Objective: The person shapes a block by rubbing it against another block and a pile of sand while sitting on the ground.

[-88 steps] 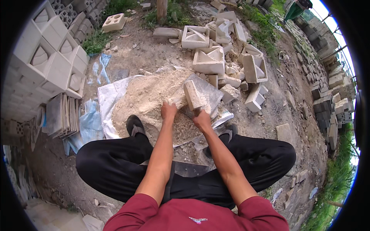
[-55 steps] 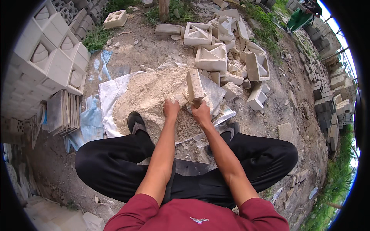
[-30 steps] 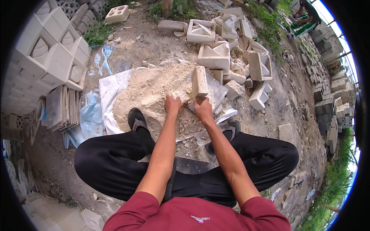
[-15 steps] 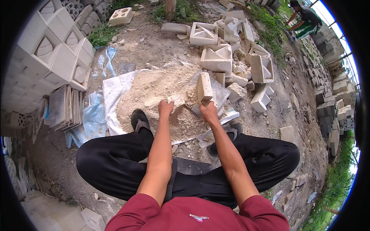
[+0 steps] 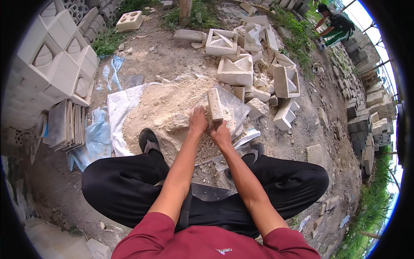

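Grips mallet (image 5: 214, 105) by its near end in right hand (image 5: 221, 134), with fingers wrapped and long axis near to far; extends left hand (image 5: 198, 120) over powder (image 5: 159, 101), just left, with fingers loosely spread, grasping nothing visible.

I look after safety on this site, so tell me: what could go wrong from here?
The bare left hand is close beside the mallet that the right hand grips, so a stray blow might catch its fingers. The broken blocks lie in a jumbled, tilted heap just beyond the slab, so a piece could slip. The loose powder looks dry and might raise dust.
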### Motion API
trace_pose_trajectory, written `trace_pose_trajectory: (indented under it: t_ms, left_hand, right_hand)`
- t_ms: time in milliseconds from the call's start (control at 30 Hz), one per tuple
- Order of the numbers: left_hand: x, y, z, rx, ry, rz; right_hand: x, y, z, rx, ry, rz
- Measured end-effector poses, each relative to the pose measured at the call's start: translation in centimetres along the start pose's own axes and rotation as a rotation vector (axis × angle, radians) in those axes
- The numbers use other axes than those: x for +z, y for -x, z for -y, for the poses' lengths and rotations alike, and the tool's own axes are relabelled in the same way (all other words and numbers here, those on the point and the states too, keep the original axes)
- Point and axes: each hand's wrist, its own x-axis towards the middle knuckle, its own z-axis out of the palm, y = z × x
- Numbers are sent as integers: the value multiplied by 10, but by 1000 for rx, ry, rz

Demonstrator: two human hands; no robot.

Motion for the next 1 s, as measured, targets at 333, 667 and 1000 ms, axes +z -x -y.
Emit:
trace_pose_trajectory:
  t_ms: [333,667,1000]
  left_hand:
    - [29,22,-10,-29,-164,184]
    - [27,17,-19,-39,-191,249]
    - [25,21,-28,-71,-206,297]
  right_hand:
    - [-23,-16,-12,64,-122,-150]
    - [-17,-16,-33,63,-89,-60]
    - [-17,-20,-66,127,-140,-130]
